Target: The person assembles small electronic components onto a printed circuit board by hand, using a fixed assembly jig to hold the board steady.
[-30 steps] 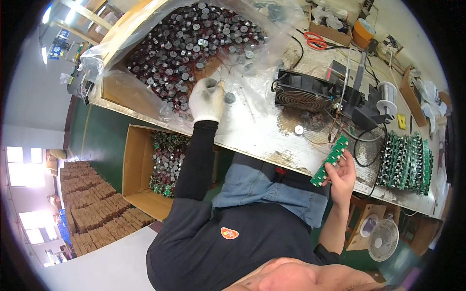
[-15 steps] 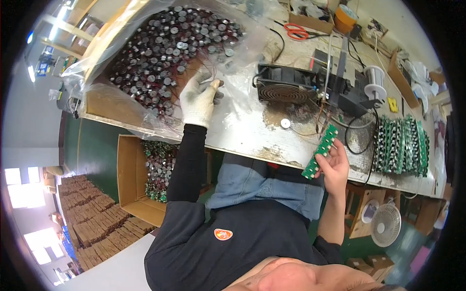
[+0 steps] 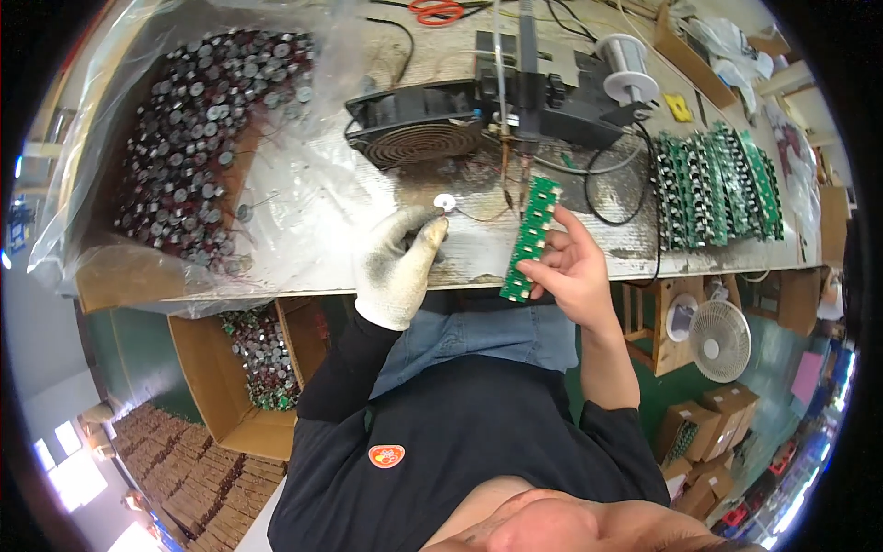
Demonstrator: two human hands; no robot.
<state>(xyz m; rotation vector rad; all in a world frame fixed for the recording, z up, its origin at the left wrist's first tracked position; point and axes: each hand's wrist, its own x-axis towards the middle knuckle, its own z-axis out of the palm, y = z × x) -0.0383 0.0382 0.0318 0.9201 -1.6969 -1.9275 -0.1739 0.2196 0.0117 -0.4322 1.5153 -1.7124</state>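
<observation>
My right hand is bare and grips a green circuit board strip with small white parts along it. The strip stands tilted over the table's front edge, below a soldering stand. In a white glove with dark fingertips, my left hand is closed, its fingers curled toward the thumb. Whatever it may hold is hidden. Just beyond those fingertips lies a small white disc, with a thin wire running right from it.
A plastic-lined box of small round motors stands at the left. Behind the disc is a black fan. A solder spool and rows of green boards are at the right. Red-handled scissors lie far back.
My left hand has left the motor box and come right, beside the white disc. My right hand still holds the board strip. The whole view has shifted.
</observation>
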